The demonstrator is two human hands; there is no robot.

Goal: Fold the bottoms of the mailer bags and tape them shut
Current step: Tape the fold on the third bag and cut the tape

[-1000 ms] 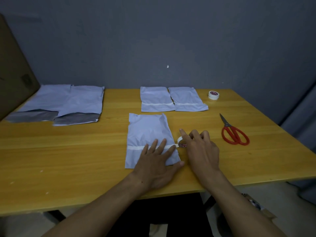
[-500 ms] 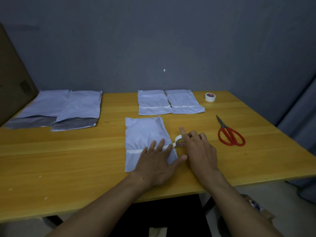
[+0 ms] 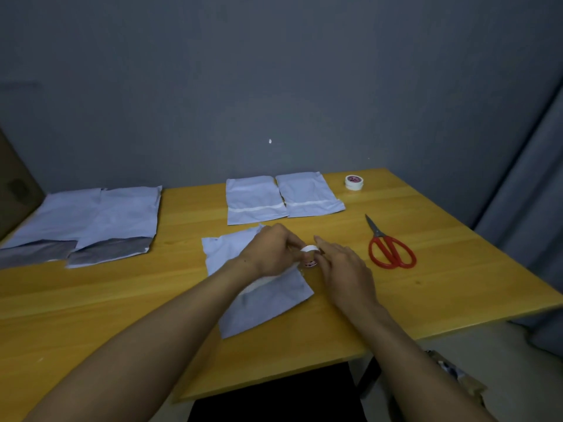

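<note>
A pale mailer bag lies skewed on the wooden table in front of me, with a white tape strip across its fold, mostly under my left forearm. A small white tape roll is held up just above the bag's right edge. My left hand pinches the tape at the roll with curled fingers. My right hand grips the roll from the right, index finger stretched out. Two taped bags lie side by side behind. Two untaped bags with grey open ends lie at the left.
Red-handled scissors lie to the right of my hands. A second tape roll stands at the back right of the table. A brown cardboard sheet leans at the far left. The grey wall is close behind the table.
My left hand lifted off the bag and came to the tape roll. The roll rose off the table between both hands. The bag turned askew, and the view shifted.
</note>
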